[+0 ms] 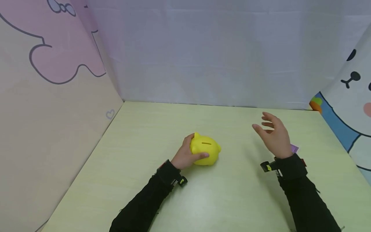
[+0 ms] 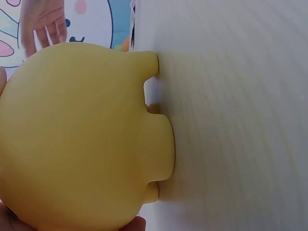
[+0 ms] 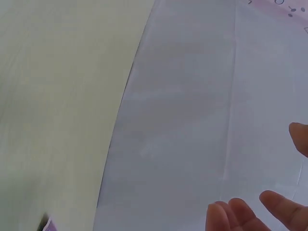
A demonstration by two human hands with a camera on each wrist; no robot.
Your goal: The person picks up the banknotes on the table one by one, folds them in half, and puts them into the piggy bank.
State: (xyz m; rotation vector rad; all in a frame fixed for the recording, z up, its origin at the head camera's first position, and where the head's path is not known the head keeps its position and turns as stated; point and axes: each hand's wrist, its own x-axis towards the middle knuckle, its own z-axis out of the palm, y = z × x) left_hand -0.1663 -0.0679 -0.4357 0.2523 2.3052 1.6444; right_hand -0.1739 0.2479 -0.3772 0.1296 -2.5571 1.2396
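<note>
A yellow piggy bank point(image 1: 206, 149) with a coin slot on top stands on the table, its feet down on the surface in the left wrist view. My left hand point(image 1: 188, 154) grips it from the left side, thumb across the near flank and fingers behind. Over the table to the right hovers my right hand point(image 1: 275, 137), fingers loosely bent, with nothing in it. Partly hidden behind the right wrist lies a small purple piece point(image 1: 294, 148), of which only a corner shows.
The pale wood-grain table point(image 1: 139, 129) ends at a white sheet point(image 1: 203, 58) at the back. A cartoon-printed panel point(image 1: 58, 129) borders its left side, and another printed panel point(image 1: 345, 106) stands on the right. Both wrists wear black bands with small cameras.
</note>
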